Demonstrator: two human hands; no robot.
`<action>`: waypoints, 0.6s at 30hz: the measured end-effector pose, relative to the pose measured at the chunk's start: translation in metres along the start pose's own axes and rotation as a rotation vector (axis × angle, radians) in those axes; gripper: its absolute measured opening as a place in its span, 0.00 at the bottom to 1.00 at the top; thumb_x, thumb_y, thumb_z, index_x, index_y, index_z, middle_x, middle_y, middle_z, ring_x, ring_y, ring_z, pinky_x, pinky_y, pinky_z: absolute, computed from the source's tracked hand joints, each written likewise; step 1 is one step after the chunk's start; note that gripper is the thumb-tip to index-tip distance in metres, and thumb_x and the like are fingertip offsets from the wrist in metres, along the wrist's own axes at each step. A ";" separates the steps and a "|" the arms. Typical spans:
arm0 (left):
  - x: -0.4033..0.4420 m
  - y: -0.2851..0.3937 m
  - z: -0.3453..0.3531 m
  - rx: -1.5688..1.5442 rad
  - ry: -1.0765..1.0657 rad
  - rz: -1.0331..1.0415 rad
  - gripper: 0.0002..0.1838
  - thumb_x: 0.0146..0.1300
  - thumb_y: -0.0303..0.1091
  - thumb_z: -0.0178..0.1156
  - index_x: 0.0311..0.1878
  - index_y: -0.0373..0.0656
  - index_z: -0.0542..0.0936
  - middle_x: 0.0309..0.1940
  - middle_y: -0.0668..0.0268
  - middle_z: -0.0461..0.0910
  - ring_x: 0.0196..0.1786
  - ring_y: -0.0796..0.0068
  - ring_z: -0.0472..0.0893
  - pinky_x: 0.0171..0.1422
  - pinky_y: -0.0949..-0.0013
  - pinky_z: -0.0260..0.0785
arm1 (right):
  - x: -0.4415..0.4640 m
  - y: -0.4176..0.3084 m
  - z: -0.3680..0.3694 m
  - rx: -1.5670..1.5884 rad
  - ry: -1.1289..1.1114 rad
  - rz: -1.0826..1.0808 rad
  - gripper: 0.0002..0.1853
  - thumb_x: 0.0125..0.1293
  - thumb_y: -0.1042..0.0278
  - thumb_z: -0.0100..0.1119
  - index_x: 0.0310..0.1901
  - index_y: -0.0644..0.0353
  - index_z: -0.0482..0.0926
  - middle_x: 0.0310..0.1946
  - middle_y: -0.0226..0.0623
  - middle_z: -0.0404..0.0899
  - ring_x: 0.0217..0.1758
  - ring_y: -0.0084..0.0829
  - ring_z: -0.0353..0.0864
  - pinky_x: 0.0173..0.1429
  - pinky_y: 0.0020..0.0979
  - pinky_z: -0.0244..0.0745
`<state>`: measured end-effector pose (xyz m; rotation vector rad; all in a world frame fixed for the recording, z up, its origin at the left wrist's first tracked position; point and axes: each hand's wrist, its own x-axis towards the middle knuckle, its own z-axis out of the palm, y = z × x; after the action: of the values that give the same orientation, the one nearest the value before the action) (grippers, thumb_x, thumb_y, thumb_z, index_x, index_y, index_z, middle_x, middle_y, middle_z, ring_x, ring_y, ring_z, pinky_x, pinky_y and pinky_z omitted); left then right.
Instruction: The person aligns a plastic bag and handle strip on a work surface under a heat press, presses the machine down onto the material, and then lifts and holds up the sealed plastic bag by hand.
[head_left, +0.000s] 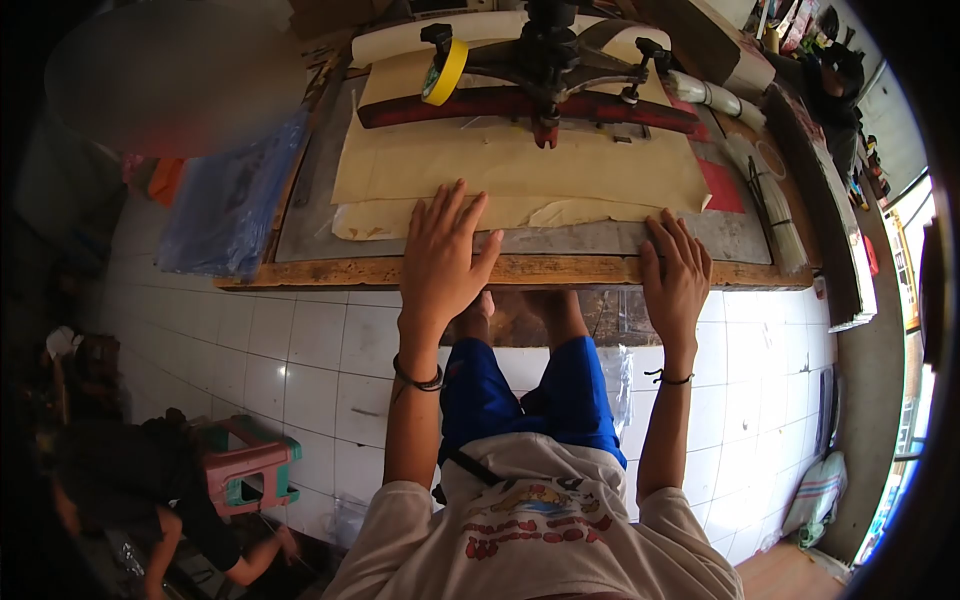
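Note:
My left hand point(445, 250) lies palm down with its fingers apart, fingertips on the near edge of the tan paper sheets point(520, 175). My right hand point(680, 265) rests at the table's wooden front edge point(560, 270), fingers stretched out, the tips by the right corner of the paper. Neither hand holds anything. Across the sheets, farther back, stands a black metal frame point(555, 70) with a curved dark red bar point(430, 108) and black knobs. A yellow tape roll point(446, 72) hangs on its left arm.
Clear blue-tinted plastic sheets point(235, 200) hang at the table's left. Bundles of white strands point(775, 205) and red paper pieces point(722, 187) lie on the right. A person in black point(150, 490) is low at left near stools point(245, 465); another person point(835, 90) is at far right.

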<state>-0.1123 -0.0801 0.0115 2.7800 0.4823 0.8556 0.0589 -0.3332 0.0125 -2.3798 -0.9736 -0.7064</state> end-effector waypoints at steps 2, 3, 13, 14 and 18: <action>0.001 0.000 -0.001 0.001 -0.002 0.000 0.27 0.74 0.47 0.59 0.70 0.43 0.76 0.75 0.52 0.69 0.78 0.49 0.67 0.83 0.44 0.54 | 0.000 0.000 0.001 0.005 -0.003 0.004 0.17 0.75 0.61 0.57 0.59 0.56 0.85 0.65 0.44 0.81 0.73 0.46 0.75 0.77 0.47 0.61; 0.001 0.000 -0.002 0.007 -0.007 0.000 0.27 0.74 0.47 0.59 0.70 0.42 0.76 0.75 0.52 0.69 0.78 0.49 0.67 0.83 0.44 0.54 | 0.000 0.001 0.001 0.007 0.001 0.004 0.17 0.75 0.61 0.58 0.59 0.56 0.85 0.65 0.44 0.81 0.73 0.46 0.75 0.77 0.47 0.61; -0.002 -0.002 0.001 -0.002 0.006 0.005 0.27 0.74 0.46 0.59 0.70 0.41 0.76 0.74 0.51 0.70 0.78 0.49 0.66 0.83 0.44 0.54 | 0.019 0.055 -0.028 0.404 -0.130 0.272 0.14 0.73 0.71 0.62 0.57 0.57 0.85 0.54 0.45 0.88 0.54 0.42 0.89 0.58 0.39 0.81; -0.001 -0.002 0.002 -0.005 0.010 0.008 0.27 0.74 0.46 0.59 0.70 0.41 0.77 0.74 0.51 0.70 0.78 0.49 0.67 0.83 0.44 0.54 | 0.027 0.080 -0.036 0.203 0.023 0.150 0.13 0.73 0.66 0.62 0.56 0.56 0.85 0.53 0.43 0.88 0.55 0.43 0.88 0.60 0.41 0.80; 0.000 -0.001 0.002 -0.027 0.014 -0.001 0.27 0.73 0.46 0.60 0.69 0.40 0.77 0.74 0.49 0.71 0.77 0.48 0.67 0.83 0.43 0.54 | 0.042 0.179 -0.083 -0.444 0.040 0.231 0.15 0.73 0.60 0.61 0.56 0.56 0.84 0.56 0.46 0.83 0.62 0.50 0.80 0.66 0.46 0.74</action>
<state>-0.1113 -0.0797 0.0095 2.7513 0.4701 0.8748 0.1931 -0.4758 0.0608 -2.7841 -0.5514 -0.9532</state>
